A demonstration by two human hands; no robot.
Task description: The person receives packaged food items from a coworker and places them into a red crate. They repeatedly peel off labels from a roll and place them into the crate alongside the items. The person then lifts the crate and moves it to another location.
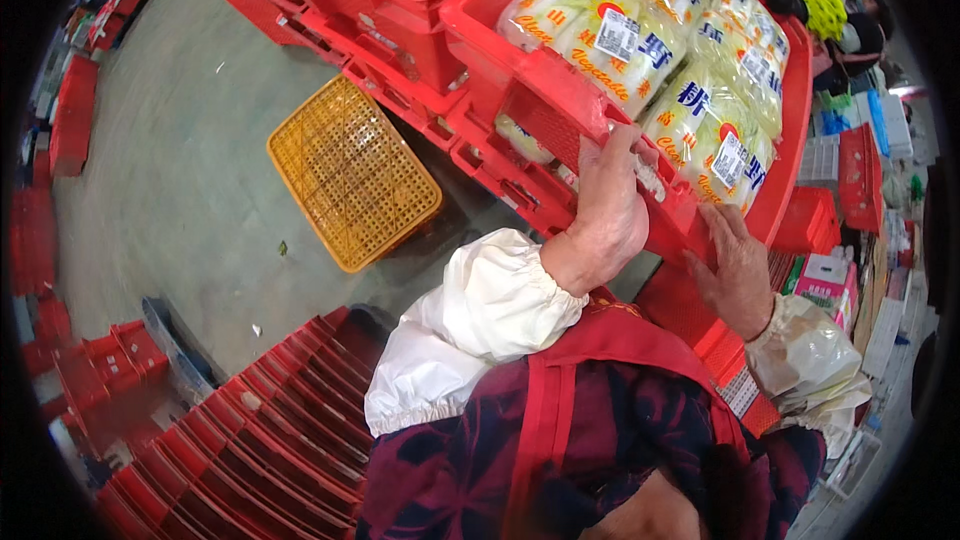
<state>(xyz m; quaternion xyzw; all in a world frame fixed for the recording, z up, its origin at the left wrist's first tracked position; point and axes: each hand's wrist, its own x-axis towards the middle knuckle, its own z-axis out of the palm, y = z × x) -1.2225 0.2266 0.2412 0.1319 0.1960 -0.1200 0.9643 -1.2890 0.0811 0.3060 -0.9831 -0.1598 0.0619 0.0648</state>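
Note:
A red plastic crate [551, 82] packed with clear bags of pale green vegetables [592, 37] sits before me, on top of other red crates. The bags bear printing and white labels. My left hand [615, 199] grips the middle of the crate's near wall, its fingers hooked over the worn edge. At the crate's near right corner, my right hand [731, 270] has its fingers over the rim and its thumb on the outer side. Through an opening below, another bag [523, 139] shows in the lower crate.
More stacked red crates [412, 22] stand at the upper left. A yellow slatted plastic crate [356, 172] lies on the floor. Nested red crates [247, 420] fill the lower left. A person's yellow-green glove [823, 15] is beyond the bags. A pink box [825, 285] stands right.

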